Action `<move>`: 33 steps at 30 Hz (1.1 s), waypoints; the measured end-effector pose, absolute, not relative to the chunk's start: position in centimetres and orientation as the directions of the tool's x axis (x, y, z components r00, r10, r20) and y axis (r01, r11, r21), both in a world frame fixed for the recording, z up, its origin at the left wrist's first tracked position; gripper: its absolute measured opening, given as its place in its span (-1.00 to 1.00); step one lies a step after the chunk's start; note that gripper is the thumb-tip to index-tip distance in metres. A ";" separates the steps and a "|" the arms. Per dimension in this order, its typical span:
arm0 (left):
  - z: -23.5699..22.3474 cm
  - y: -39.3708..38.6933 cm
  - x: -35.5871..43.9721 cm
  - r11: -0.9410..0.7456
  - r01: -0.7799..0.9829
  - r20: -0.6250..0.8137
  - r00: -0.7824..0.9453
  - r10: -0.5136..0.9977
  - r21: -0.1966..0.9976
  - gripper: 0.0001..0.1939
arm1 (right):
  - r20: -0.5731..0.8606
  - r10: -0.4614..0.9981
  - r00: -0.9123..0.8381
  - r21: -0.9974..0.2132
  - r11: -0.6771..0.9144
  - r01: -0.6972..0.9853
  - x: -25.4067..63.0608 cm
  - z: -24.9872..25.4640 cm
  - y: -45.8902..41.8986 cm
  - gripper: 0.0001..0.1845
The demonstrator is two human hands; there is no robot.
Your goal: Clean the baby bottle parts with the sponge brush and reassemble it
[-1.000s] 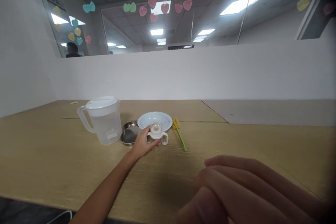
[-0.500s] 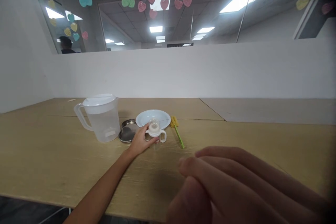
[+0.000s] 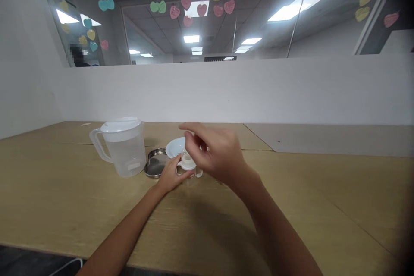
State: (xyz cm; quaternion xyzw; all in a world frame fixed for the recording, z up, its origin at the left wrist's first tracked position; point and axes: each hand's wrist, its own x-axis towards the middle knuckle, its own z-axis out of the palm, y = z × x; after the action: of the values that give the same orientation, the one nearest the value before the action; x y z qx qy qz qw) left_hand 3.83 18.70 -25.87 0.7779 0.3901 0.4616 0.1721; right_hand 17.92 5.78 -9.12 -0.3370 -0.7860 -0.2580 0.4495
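Note:
My left hand (image 3: pixel 171 174) is closed round the left side of a clear baby bottle (image 3: pixel 188 164) with a white collar and two white handles, which stands on the table. My right hand (image 3: pixel 215 148) hovers above and to the right of the bottle, covering part of it. Its index finger stretches left with the thumb apart below it, and nothing shows between them. A white plate (image 3: pixel 174 147) lies behind the bottle, partly hidden by my right hand. To the left is a shallow metal dish (image 3: pixel 155 164).
A lidded clear plastic pitcher (image 3: pixel 126 151) with a handle stands left of the dish on the wooden table (image 3: pixel 80 207). A white wall (image 3: pixel 226 90) rises behind the table, with a window above bearing heart-shaped notes. A person (image 3: pixel 79 56) shows through the glass.
My right hand has moved from close to the camera at lower right, forward and left to above the bottle. It now hides the yellow-and-green flower-like item. My left hand still holds the bottle.

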 end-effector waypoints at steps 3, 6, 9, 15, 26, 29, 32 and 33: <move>-26.1 19.0 3.8 -0.673 0.472 0.602 0.318 0.733 0.570 -0.45 | 0.534 0.755 -0.379 -0.013 0.456 0.890 18.3 -10.1 10.7 -0.63; -26.3 19.3 3.8 -0.684 0.484 0.622 0.313 0.718 0.546 -0.49 | 0.140 0.920 -0.366 -0.061 0.377 0.924 18.9 -11.8 13.7 -0.46; -25.9 19.2 3.8 -0.665 0.449 0.599 0.302 0.742 0.597 -0.53 | 0.063 0.906 -0.419 -0.143 0.424 0.894 19.2 -13.4 15.5 -0.45; -24.4 18.6 3.5 -0.610 0.321 0.494 0.377 0.784 0.724 -0.54 | 0.184 0.861 -0.473 -0.249 0.507 0.825 19.7 -14.4 17.1 -0.34; -24.0 18.4 3.7 -0.571 0.304 0.453 0.379 0.807 0.763 -0.53 | 0.170 0.783 -0.598 -0.361 0.614 0.702 20.5 -13.6 17.0 -0.54; -23.9 18.4 3.6 -0.585 0.299 0.464 0.388 0.797 0.754 -0.54 | 0.156 0.777 -0.610 -0.373 0.618 0.692 20.5 -13.3 16.9 -0.52; -23.8 18.3 3.6 -0.586 0.303 0.465 0.388 0.796 0.751 -0.55 | 0.142 0.787 -0.600 -0.412 0.599 0.687 20.6 -13.2 17.1 -0.49; -23.8 18.3 3.7 -0.588 0.307 0.466 0.388 0.795 0.748 -0.56 | 0.137 0.798 -0.586 -0.431 0.581 0.690 20.6 -13.3 17.1 -0.48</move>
State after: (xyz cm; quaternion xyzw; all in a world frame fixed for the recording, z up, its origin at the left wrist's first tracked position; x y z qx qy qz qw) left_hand 3.65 18.32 -23.81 0.7824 0.3523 0.4265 0.2859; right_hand 20.60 17.13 -13.27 -0.4256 -0.8745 0.1684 0.1603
